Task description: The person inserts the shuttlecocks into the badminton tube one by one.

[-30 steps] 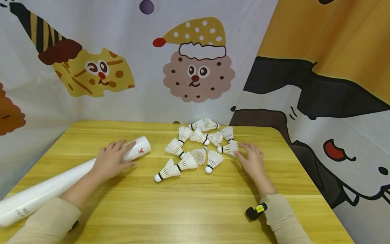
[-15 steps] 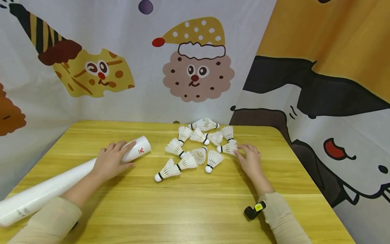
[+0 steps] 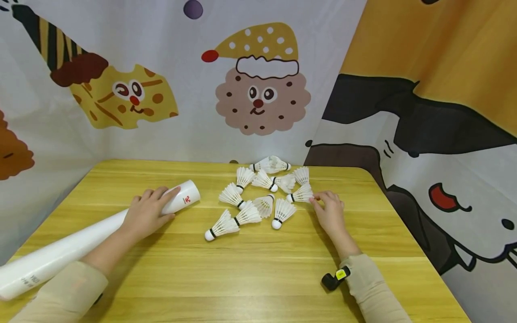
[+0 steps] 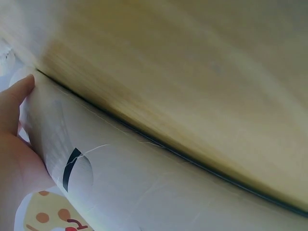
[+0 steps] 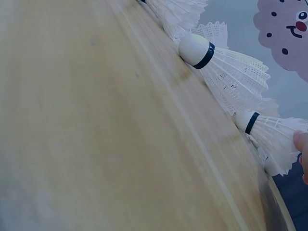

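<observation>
A long white shuttlecock tube (image 3: 81, 237) lies slantwise at the left of the table. My left hand (image 3: 145, 213) grips it near its far end, and in the left wrist view the thumb (image 4: 21, 91) lies along the tube's side. On the right, my right hand (image 3: 331, 213) pinches the feather skirt of a white shuttlecock (image 3: 302, 194) between thumb and fingers. Its cork points left, toward the others. The right wrist view shows that shuttlecock (image 5: 274, 127) with the thumb tip at the skirt's edge; most of the hand is out of frame there.
Several more white shuttlecocks (image 3: 284, 213) lie in a loose group at the middle and back of the wooden table (image 3: 258, 273). A curtain printed with cartoon figures (image 3: 161, 27) hangs behind the table. A small black device (image 3: 333, 280) sits at the right wrist.
My right hand has shifted slightly left, and the shuttlecock at its fingertips has turned a little. The left hand and the tube have hardly moved.
</observation>
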`<action>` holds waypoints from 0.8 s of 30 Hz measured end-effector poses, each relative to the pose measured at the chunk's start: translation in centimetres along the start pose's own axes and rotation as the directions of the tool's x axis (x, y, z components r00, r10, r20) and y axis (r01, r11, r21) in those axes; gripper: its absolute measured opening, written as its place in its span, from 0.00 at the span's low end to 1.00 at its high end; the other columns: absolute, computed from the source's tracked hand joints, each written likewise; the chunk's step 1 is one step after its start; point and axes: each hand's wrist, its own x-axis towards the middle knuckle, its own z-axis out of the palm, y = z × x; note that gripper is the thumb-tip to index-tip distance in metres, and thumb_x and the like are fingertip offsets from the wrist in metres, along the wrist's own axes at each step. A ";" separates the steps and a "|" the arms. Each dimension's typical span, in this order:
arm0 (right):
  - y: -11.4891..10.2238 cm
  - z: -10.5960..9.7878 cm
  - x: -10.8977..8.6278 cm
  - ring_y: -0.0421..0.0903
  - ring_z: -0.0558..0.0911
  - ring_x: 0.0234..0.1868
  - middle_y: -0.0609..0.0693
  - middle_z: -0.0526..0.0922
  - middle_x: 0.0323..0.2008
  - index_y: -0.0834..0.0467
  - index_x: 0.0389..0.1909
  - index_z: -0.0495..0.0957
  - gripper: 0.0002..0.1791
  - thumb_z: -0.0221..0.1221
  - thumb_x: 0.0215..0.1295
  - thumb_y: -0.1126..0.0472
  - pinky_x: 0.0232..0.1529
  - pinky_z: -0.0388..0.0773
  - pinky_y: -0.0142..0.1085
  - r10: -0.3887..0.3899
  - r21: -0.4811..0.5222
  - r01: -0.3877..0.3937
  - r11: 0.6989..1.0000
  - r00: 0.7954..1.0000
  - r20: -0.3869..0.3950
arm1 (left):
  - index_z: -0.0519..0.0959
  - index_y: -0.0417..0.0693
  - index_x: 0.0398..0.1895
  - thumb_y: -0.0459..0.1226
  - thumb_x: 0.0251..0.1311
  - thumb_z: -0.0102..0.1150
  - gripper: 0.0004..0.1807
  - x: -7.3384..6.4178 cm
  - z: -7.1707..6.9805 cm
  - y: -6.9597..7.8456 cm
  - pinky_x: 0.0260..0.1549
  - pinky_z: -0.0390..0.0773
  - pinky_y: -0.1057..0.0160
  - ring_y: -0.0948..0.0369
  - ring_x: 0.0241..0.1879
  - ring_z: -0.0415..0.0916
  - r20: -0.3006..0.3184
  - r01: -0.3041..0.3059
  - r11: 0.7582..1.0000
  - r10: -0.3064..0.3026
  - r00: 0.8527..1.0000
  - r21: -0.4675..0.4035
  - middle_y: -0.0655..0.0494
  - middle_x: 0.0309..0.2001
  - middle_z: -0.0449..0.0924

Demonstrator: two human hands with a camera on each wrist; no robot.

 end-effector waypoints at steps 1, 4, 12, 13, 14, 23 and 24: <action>0.0 0.0 0.0 0.57 0.72 0.48 0.57 0.80 0.42 0.63 0.38 0.82 0.10 0.63 0.64 0.59 0.46 0.58 0.52 0.002 0.004 -0.002 1.000 1.000 -0.001 | 0.59 0.52 0.72 0.45 0.53 0.69 0.44 0.0 0.0 0.0 0.39 0.68 0.38 0.39 0.51 0.67 0.002 0.001 1.000 -0.001 1.000 -0.001 0.38 0.59 0.68; 0.0 0.0 0.0 0.56 0.73 0.48 0.57 0.80 0.42 0.63 0.37 0.82 0.09 0.63 0.63 0.59 0.46 0.58 0.51 0.007 0.015 -0.007 1.000 1.000 -0.010 | 0.60 0.52 0.72 0.45 0.54 0.69 0.43 -0.1 -0.1 0.0 0.39 0.68 0.38 0.39 0.51 0.67 0.004 0.001 1.000 -0.001 1.000 -0.003 0.38 0.59 0.68; -0.2 0.0 -0.1 0.55 0.73 0.46 0.56 0.81 0.39 0.63 0.36 0.82 0.08 0.64 0.62 0.61 0.44 0.57 0.51 -0.001 0.037 0.003 0.999 0.999 -0.043 | 0.59 0.53 0.72 0.45 0.55 0.68 0.43 -0.1 -0.2 0.0 0.40 0.67 0.37 0.38 0.52 0.66 -0.003 -0.006 1.000 0.006 1.000 -0.002 0.38 0.61 0.67; -0.2 0.0 -0.1 0.56 0.73 0.46 0.56 0.81 0.39 0.63 0.36 0.82 0.08 0.64 0.62 0.61 0.44 0.57 0.51 -0.002 0.038 0.003 0.999 0.999 -0.046 | 0.59 0.54 0.72 0.45 0.55 0.68 0.43 -0.1 -0.2 0.0 0.40 0.67 0.37 0.38 0.52 0.66 -0.010 -0.010 1.000 0.010 1.000 0.002 0.38 0.61 0.67; -0.2 0.0 -0.2 0.55 0.73 0.46 0.56 0.81 0.40 0.63 0.36 0.83 0.07 0.64 0.62 0.62 0.44 0.58 0.51 -0.003 0.038 0.005 0.999 0.999 -0.049 | 0.59 0.54 0.72 0.45 0.55 0.68 0.43 0.0 -0.3 0.0 0.40 0.67 0.37 0.38 0.52 0.66 -0.018 -0.015 1.000 0.015 1.000 0.006 0.38 0.61 0.67; -0.3 -0.2 0.0 0.57 0.74 0.44 0.58 0.81 0.38 0.63 0.33 0.83 0.06 0.66 0.59 0.64 0.43 0.58 0.51 -0.038 0.047 0.043 0.998 0.994 -0.106 | 0.60 0.54 0.72 0.45 0.54 0.68 0.42 0.1 -0.9 0.2 0.40 0.67 0.37 0.38 0.52 0.66 -0.054 -0.040 0.999 0.041 0.998 0.012 0.38 0.60 0.68; -0.3 -0.2 0.0 0.57 0.74 0.43 0.58 0.81 0.38 0.64 0.33 0.82 0.06 0.66 0.59 0.64 0.42 0.58 0.51 -0.042 0.047 0.048 0.998 0.992 -0.116 | 0.60 0.54 0.72 0.45 0.54 0.68 0.42 0.1 -0.9 0.3 0.40 0.67 0.37 0.38 0.52 0.66 -0.056 -0.041 0.999 0.041 0.998 0.011 0.38 0.60 0.68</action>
